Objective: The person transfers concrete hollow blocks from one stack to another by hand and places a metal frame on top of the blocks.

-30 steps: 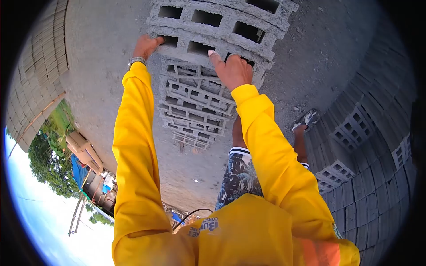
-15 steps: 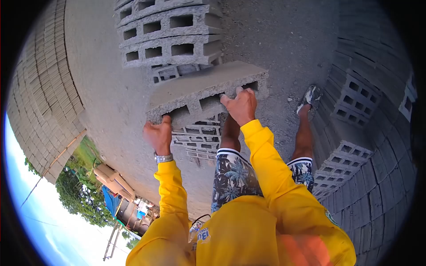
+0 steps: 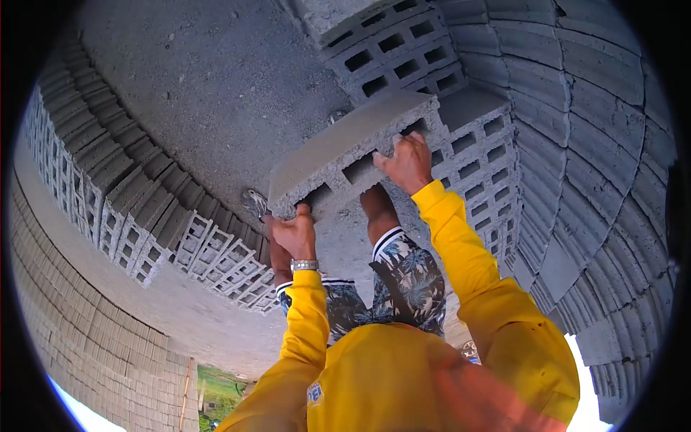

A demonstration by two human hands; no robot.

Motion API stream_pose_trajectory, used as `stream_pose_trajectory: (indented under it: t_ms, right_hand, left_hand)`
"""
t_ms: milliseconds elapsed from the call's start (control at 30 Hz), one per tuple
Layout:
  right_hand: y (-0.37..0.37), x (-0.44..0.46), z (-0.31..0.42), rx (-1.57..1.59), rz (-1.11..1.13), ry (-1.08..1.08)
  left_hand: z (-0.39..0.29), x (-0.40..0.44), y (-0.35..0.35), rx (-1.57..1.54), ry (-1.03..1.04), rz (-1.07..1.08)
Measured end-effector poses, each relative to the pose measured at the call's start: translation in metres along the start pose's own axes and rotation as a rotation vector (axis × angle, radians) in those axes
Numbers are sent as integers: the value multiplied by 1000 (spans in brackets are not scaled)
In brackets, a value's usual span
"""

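Note:
A grey hollow concrete block [image 3: 353, 147] is held up in front of my body, its three hollow cells facing me. My left hand [image 3: 294, 234], with a metal watch on the wrist, grips its lower left end, thumb at the left cell. At the right part, my right hand [image 3: 407, 163] is closed on the block with fingertips in the cells. The undersides of both grips are partly hidden. Just beyond the block's right end stands a stack of hollow blocks [image 3: 471, 162], and another stack [image 3: 396, 54] rises behind it.
A tall wall of stacked blocks [image 3: 568, 144] curves along the right. A low row of blocks [image 3: 158, 201] runs along the left, with more stacked blocks [image 3: 79, 317] farther out. Gritty ground [image 3: 216, 86] lies between, and my shoed foot [image 3: 255, 203] stands by the left row.
My body has turned to the right with the block still in both hands. The stacks that were at the right are now in front, close to the block.

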State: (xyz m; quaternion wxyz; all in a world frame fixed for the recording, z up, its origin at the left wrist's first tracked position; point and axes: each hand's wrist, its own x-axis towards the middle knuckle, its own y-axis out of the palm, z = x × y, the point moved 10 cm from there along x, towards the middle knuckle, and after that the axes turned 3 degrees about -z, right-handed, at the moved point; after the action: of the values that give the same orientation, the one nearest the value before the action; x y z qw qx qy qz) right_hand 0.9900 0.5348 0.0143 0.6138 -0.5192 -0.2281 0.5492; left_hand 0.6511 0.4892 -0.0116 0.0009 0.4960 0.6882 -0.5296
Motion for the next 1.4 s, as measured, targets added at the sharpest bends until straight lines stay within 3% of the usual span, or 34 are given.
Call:
stream_pose_trajectory:
  t_ms: [33,167,267,433,633,733,800,833,900,1000,1067,1133,1200,1333,1400]
  right_hand:
    - [-12,11,-31,-37,-29,6]
    - [-53,45,-131,-92,-59,94]
    - [-70,61,-183,-174,-99,113]
    - [-67,74,-238,-187,-129,67]
    - [-52,73,-257,-156,20,138]
    - [-57,72,-251,-192,-97,62]
    - [-53,73,-254,-231,-48,73]
    - [-51,72,-251,-249,-19,74]
    - [-56,72,-236,-362,19,51]
    - [-76,64,-196,-557,-54,9]
    - [-82,55,-165,-494,-112,42]
    - [-70,42,-114,-354,-123,72]
    - [-9,21,-79,13,44,274]
    - [106,-13,187,250,371,-6]
    - [152,-51,318,379,516,-135]
  left_hand:
    - [-14,-5,33,223,-77,93]
    - [-82,-40,131,129,87,13]
    - [-97,-60,194,58,63,36]
    - [-84,-92,267,84,-120,327]
    - [-77,-99,280,-35,-133,377]
    - [-88,-100,280,-141,-84,347]
    - [-99,-102,271,-334,-12,321]
    - [-117,-106,256,-305,-82,408]
    - [-109,-94,249,35,376,301]
    - [-59,-75,240,33,473,473]
    - [-9,-53,203,-203,169,731]
    - [52,-4,130,-331,-3,526]
    - [111,61,34,-327,-81,326]
    - [293,168,-203,-326,-188,-237]
    - [340,209,-334,-326,-205,-530]
